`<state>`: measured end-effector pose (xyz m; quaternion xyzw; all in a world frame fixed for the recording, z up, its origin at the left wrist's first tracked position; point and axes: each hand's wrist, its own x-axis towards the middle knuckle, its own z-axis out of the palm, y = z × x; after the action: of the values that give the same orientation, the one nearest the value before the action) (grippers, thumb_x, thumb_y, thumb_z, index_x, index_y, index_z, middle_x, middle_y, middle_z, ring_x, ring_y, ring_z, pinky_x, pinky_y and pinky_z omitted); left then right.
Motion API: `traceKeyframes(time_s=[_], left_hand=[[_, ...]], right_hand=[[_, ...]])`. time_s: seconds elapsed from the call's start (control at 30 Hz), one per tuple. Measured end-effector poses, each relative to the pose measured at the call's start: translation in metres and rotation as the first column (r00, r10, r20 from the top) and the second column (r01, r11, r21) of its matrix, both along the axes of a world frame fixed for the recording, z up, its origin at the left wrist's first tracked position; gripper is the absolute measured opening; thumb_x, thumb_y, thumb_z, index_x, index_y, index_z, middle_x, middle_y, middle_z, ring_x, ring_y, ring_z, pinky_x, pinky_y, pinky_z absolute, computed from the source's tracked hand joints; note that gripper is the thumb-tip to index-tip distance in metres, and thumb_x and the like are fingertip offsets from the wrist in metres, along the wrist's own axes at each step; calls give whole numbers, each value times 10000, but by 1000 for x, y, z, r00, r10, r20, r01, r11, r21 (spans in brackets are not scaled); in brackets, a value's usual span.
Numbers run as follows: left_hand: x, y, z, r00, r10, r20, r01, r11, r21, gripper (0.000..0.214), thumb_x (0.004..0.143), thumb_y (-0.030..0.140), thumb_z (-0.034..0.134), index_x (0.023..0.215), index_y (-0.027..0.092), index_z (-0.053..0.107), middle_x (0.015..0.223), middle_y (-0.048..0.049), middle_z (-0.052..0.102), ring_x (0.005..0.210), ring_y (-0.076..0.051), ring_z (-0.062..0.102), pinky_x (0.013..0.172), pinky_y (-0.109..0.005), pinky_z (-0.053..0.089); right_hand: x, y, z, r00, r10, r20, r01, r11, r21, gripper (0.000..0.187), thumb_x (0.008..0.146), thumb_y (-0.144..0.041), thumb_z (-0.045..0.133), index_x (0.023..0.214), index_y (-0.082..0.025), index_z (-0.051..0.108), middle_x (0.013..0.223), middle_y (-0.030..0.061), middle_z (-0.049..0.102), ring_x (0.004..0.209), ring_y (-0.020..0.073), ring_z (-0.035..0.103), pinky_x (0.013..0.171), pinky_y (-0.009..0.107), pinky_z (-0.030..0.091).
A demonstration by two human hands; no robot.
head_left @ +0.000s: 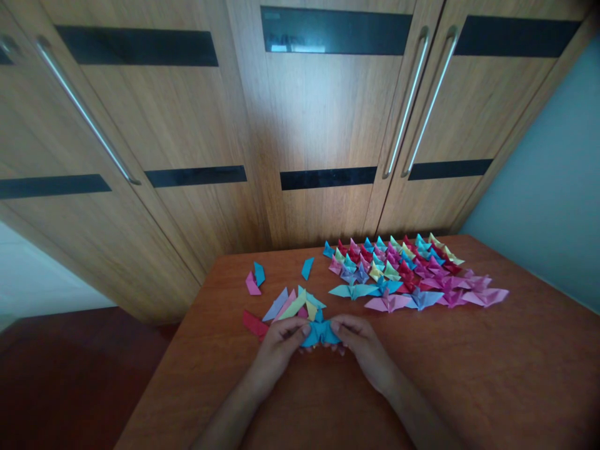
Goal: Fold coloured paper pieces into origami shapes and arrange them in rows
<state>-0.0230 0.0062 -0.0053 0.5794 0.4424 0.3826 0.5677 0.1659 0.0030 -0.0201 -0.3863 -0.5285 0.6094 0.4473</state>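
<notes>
Blue paper piece (321, 333), folded, is in both my hands above the near middle of the table (506, 381). My left hand (280, 342) pinches its left end, thumb on top; my right hand (363, 342) pinches its right end the same way. Fingertips of both hands show below its near edge. A point of blue paper stands up at its far side, between my thumbs.

Just beyond my left hand: an overlapping fan of flat folded strips (293, 305) in lilac, pink, green and yellow. A red strip (254, 322) lies at the left of this fan, partly hidden by my hand.

Farther, left: a pink folded piece (253, 284) next to a blue strip (259, 274). A second blue strip (307, 268) lies apart, to the right of these.

Far right: close rows of folded paper birds (391, 270), many colours. Those in the nearest row have wings spread; a pink bird (388, 301) sits there.

Beyond the table: wooden cabinet doors (314, 119) with dark panels and metal handles.
</notes>
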Motion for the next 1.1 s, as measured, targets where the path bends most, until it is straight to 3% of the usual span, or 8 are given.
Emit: traceKeyframes(time_s=[0.37,0.57,0.7,0.87,1.1], left_hand=[[0,-1,-4,989,40,141,-30,997,-75,293,806,404,619,691,136,648,640,-20,616,603,-124,514,580,-208,386],[0,-1,2,992,98,82,-92,993,-67,318,799,412,626,633,141,614,564,4,597,550,-104,493,562,-196,373],[3,-1,6,999,43,13,-43,998,-45,270,761,405,659,718,138,653,639,-14,643,593,-126,531,580,-212,400],[5,1,4,1000,15,-28,-17,999,-47,213,727,347,678,742,134,676,650,-15,652,591,-138,545,577,-222,418],[1,4,-2,996,78,-40,-78,997,-14,174,745,315,656,747,143,676,668,-11,665,607,-138,552,601,-221,427]], right_hand=[[-1,1,-8,992,-79,-101,72,995,-73,305,790,-441,629,707,-151,671,629,21,634,561,99,523,510,201,363],[-1,3,-8,991,-125,-49,120,988,-99,322,766,-462,650,678,-152,646,586,8,624,526,91,512,509,204,370],[-1,5,-9,985,-170,-16,167,981,-101,325,751,-470,657,664,-159,616,531,-17,583,490,83,479,491,203,360],[-2,6,-6,990,-141,25,142,988,-64,292,739,-443,674,694,-159,621,584,-15,587,529,88,485,487,198,358],[-4,3,-4,996,-52,75,51,999,14,189,712,-338,714,798,-175,672,733,2,663,636,115,554,535,202,387]])
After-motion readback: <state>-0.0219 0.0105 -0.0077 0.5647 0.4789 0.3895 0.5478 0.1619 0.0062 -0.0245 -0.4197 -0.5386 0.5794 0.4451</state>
